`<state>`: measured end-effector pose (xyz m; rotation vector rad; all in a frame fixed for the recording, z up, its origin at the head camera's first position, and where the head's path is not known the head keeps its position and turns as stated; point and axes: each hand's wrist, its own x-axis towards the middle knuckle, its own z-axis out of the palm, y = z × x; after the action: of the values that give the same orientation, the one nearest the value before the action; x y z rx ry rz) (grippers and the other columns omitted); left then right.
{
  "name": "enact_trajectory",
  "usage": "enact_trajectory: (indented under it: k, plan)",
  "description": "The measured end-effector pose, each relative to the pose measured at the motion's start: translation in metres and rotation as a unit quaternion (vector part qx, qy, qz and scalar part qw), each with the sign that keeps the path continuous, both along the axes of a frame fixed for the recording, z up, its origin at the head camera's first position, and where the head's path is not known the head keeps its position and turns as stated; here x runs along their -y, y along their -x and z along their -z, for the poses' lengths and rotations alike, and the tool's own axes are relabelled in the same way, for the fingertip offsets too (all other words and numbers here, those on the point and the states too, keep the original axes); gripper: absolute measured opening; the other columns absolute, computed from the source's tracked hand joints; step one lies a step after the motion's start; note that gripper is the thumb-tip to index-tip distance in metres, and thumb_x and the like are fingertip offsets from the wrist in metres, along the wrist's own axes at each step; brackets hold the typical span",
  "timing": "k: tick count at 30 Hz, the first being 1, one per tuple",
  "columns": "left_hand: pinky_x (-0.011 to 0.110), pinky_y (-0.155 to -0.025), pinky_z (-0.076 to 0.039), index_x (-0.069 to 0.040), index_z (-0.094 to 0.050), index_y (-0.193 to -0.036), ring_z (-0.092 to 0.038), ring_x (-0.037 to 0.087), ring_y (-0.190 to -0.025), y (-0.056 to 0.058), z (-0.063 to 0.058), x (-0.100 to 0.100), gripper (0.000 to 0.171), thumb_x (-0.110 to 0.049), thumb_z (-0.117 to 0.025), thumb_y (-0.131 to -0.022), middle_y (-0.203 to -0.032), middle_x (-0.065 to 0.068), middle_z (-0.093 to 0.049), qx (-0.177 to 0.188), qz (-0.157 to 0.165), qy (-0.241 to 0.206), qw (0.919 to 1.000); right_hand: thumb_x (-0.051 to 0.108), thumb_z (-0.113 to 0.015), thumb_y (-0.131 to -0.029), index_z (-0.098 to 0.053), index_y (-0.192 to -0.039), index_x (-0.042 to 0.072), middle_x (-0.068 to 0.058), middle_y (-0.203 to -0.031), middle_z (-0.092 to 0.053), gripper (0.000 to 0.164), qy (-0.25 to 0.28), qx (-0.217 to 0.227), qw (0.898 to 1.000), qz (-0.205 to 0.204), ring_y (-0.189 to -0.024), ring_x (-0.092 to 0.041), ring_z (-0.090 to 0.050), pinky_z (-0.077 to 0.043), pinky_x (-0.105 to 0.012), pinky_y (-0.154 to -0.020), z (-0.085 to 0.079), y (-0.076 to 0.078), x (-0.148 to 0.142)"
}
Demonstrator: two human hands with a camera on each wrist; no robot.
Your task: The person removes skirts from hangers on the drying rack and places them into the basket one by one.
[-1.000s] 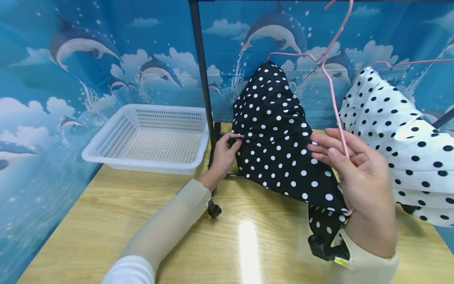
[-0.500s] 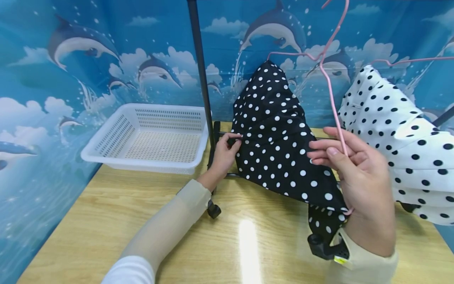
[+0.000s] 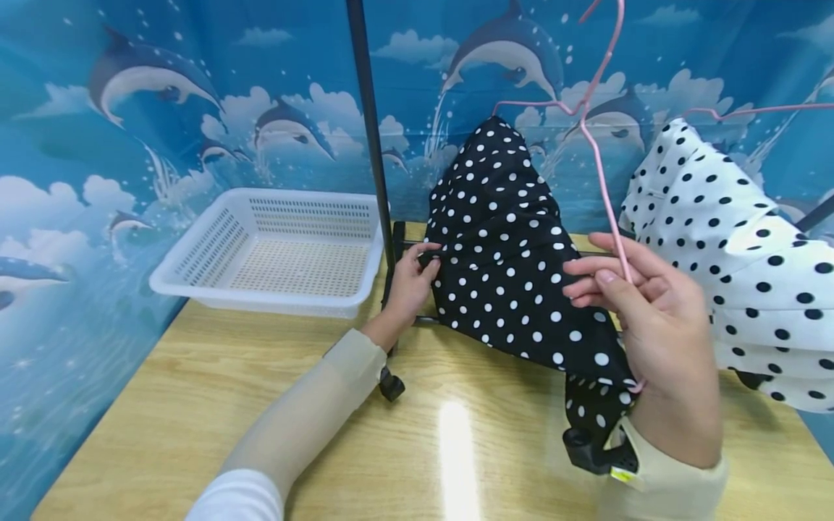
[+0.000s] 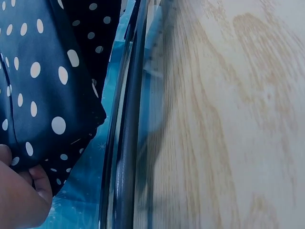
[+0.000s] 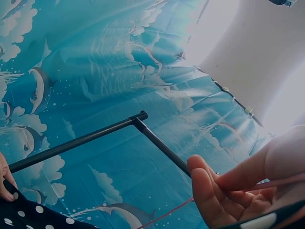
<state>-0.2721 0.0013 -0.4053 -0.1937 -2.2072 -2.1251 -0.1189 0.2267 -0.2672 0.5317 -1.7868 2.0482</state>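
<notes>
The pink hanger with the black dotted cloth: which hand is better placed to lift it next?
Probably the right hand: its thumb and fingers grip the pink hanger itself, while the left hand only pinches an edge of the black dotted cloth.

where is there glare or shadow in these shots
Head view: a white streak of glare on the table; right wrist view: bright light washes out patches of the pale wall or ceiling; left wrist view: a dim band, shadow or reflection, runs beside the dark pole.
</notes>
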Motion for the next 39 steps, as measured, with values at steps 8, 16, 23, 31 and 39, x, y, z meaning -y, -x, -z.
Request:
enact_trajectory:
  k: [8,16,23,31,39]
  plan:
    - [0.022,-0.040,-0.030,-0.007,-0.067,-0.112,-0.031,0.009,-0.040,-0.0001,0.0022,0.0031,0.019,-0.012,-0.054,-0.100,-0.057,-0.002,-0.043,-0.022,-0.022,0.045,0.9985,-0.015,-0.041,-0.097,-0.049,-0.129,-0.014,-0.018,-0.098,-0.071,0.033,0.001,-0.021,0.999,-0.037,-0.076,-0.020,-0.070,-0.056,-0.026,-0.071,0.0017,0.0022,-0.0006]
    - [0.037,-0.093,-0.048,-0.005,-0.065,-0.109,-0.054,0.024,-0.119,0.0006,0.0007,0.0022,0.017,-0.011,-0.052,-0.101,-0.141,0.009,-0.050,-0.043,-0.044,0.066,0.9959,-0.011,-0.043,-0.097,-0.052,-0.128,-0.012,-0.016,-0.096,-0.071,0.032,-0.006,-0.012,1.000,-0.016,-0.074,-0.019,-0.069,-0.056,-0.024,-0.070,0.0002,0.0020,-0.0004]
    - [0.029,-0.084,-0.049,-0.004,-0.065,-0.111,-0.059,0.016,-0.106,0.0030,-0.0001,0.0047,0.017,-0.011,-0.053,-0.100,-0.135,0.005,-0.058,-0.032,-0.027,0.054,0.9977,-0.012,-0.043,-0.097,-0.053,-0.127,-0.011,-0.018,-0.096,-0.071,0.032,0.002,-0.005,1.000,-0.016,-0.073,-0.020,-0.069,-0.056,-0.025,-0.069,0.0003,0.0021,-0.0013]
    - [0.022,-0.056,-0.040,0.001,-0.065,-0.108,-0.047,0.012,-0.065,0.0037,-0.0035,0.0062,0.016,-0.008,-0.056,-0.098,-0.097,0.013,-0.063,-0.023,-0.028,0.029,0.9989,-0.011,-0.043,-0.098,-0.051,-0.128,-0.013,-0.020,-0.096,-0.070,0.031,0.030,-0.004,0.999,-0.037,-0.073,-0.020,-0.069,-0.056,-0.025,-0.067,0.0020,0.0035,-0.0037]
    - [0.022,-0.056,-0.042,0.000,-0.066,-0.108,-0.052,0.012,-0.066,0.0035,-0.0043,0.0075,0.016,-0.009,-0.058,-0.098,-0.098,0.015,-0.067,-0.030,-0.022,0.035,0.9987,-0.011,-0.043,-0.097,-0.051,-0.126,-0.016,-0.023,-0.095,-0.070,0.030,0.068,-0.010,0.997,-0.044,-0.070,-0.022,-0.069,-0.056,-0.025,-0.065,0.0039,0.0071,-0.0050]
